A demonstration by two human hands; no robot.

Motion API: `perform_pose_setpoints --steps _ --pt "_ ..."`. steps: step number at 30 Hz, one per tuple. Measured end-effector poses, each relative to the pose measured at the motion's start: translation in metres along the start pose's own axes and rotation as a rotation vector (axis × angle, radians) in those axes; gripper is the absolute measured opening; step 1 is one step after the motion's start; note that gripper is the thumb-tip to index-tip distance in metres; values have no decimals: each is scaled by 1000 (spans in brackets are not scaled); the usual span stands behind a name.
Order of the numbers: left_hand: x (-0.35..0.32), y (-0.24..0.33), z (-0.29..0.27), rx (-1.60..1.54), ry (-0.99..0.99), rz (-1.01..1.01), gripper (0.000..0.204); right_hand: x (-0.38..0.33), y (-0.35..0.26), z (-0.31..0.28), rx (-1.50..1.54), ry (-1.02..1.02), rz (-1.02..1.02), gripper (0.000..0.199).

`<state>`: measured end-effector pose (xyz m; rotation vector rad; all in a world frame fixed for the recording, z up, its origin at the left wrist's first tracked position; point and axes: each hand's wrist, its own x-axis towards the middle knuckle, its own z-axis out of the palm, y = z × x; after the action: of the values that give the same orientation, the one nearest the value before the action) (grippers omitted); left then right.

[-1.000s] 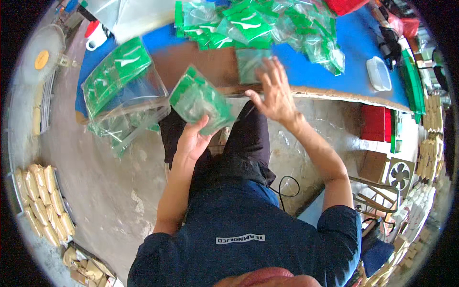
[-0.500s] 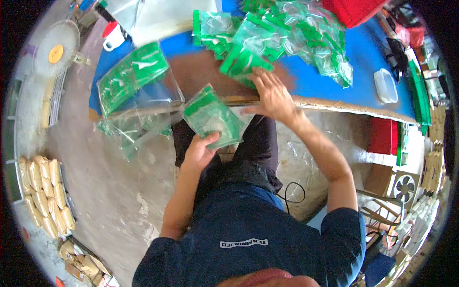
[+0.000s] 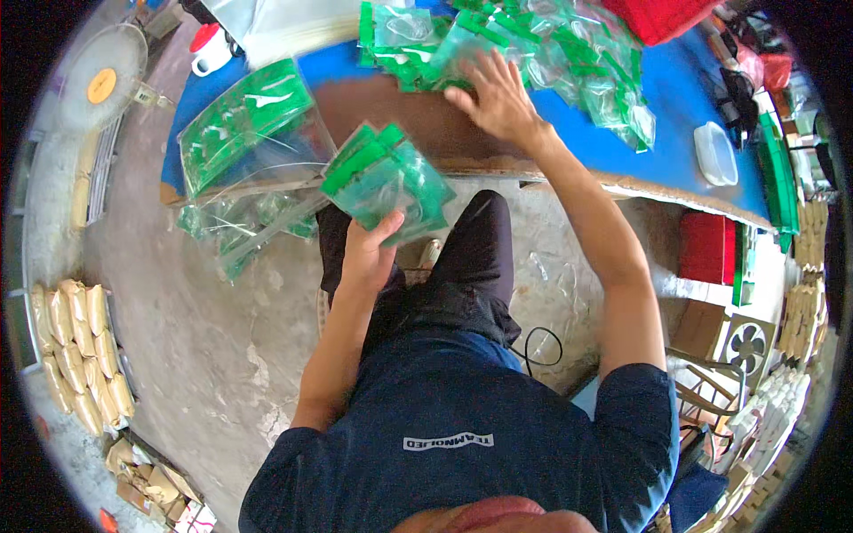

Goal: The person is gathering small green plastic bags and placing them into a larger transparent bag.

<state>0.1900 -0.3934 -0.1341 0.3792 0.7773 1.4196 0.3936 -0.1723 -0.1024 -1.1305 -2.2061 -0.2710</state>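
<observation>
My left hand (image 3: 371,247) is closed on several flat plastic packets (image 3: 391,185), green and clear, fanned out over my lap just off the table's near edge. At the near side of a heap of similar green packets (image 3: 604,67), my right hand (image 3: 502,102) lies with its fingers spread. Its fingertips reach a packet at the heap's edge, and no packet is visibly gripped in it. To the left, a large clear bag (image 3: 244,133) with green packets inside rests on the table and hangs over its edge.
The blue tabletop (image 3: 680,107) has a worn brown patch along the near edge. A clear plastic tub (image 3: 715,154) sits at the right and a red-and-white jug (image 3: 211,51) at the far left. A red thing (image 3: 662,18) lies behind the heap. Below right is a red box (image 3: 706,247).
My right hand has moved farther over the table to the heap, its fingers spreading. The left hand has risen slightly, and the packets in it now show as a fanned stack.
</observation>
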Motion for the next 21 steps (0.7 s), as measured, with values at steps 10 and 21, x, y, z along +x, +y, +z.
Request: perform_pose_setpoints --steps 10,21 --pt "7 0 -6 19 78 -58 50 29 -31 -10 458 -124 -82 53" --pt "-6 -19 -70 -464 -260 -175 59 -69 -91 -59 645 -154 452 17"
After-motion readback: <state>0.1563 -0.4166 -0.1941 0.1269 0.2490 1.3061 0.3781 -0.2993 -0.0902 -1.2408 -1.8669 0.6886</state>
